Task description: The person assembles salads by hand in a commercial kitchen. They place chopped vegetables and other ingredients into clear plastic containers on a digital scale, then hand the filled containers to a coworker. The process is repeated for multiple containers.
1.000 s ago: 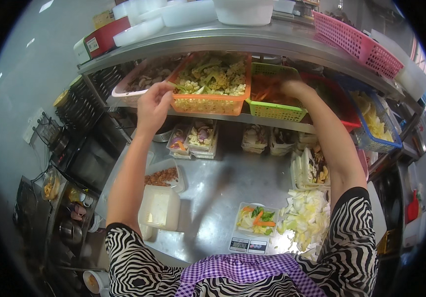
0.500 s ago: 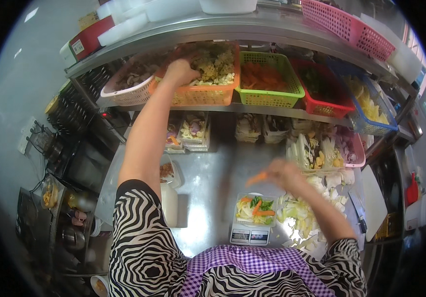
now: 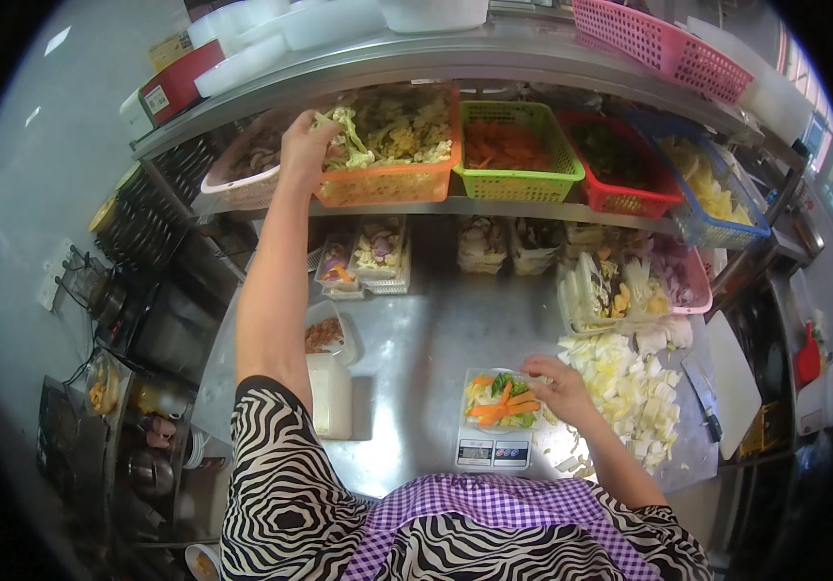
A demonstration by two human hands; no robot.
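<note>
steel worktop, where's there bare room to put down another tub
The widest bare patch of the steel worktop lies between the white container and the digital scale bearing the vegetable tray by the right hand, reaching back between the rear tray stacks. Crowded: the right side, with chopped cabbage, a knife and a cutting board.

At eleven o'clock the grip on the cauliflower stem (image 3: 351, 143) is partly hidden by the left hand (image 3: 302, 150), and at eight the tub of brown pieces (image 3: 347, 341) is partly covered by the left arm (image 3: 273, 281). The white tub (image 3: 431, 14) at twelve and the deep pink basket (image 3: 663, 50) between one and two are cut off by the top edge, the white bucket (image 3: 201, 560) at seven by the lower one. The contents of the red basket (image 3: 632, 201) at two are too dim to be told apart, and the marks on the scale (image 3: 494, 452) at five are too small to be read.
</note>
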